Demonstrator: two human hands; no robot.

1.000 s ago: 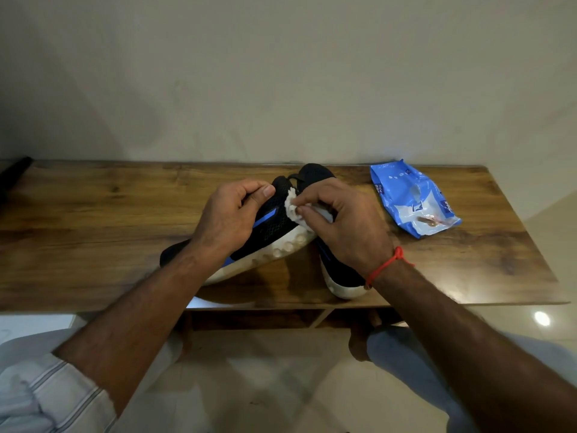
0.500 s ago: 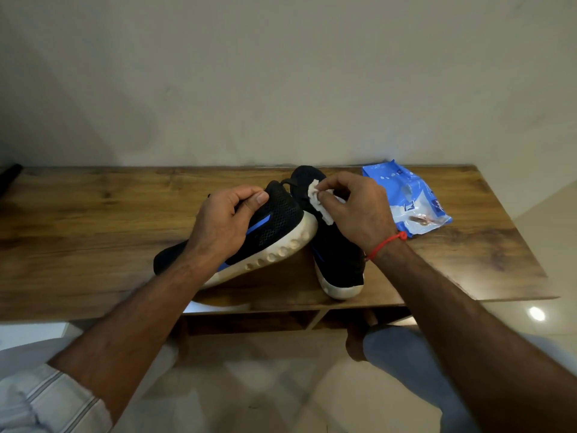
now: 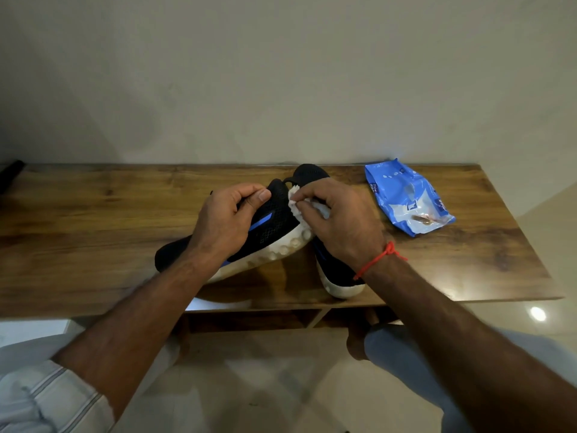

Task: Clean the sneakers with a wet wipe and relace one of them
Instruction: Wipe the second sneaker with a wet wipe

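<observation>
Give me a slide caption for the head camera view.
Left hand steadies a tilted sneaker while right hand wipes it with a wet wipe.

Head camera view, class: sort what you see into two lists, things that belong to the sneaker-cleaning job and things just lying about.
Belonging to the job:
- tilted sneaker, gripped by the left hand
- wet wipe, pinched in the right hand
- second sneaker on the table
- blue wipes packet

Just lying about:
- dark object at the table's far left edge

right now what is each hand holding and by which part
The left hand grips the tilted sneaker by its upper, around the middle. The right hand pinches a bunched wipe against its toe.
</observation>
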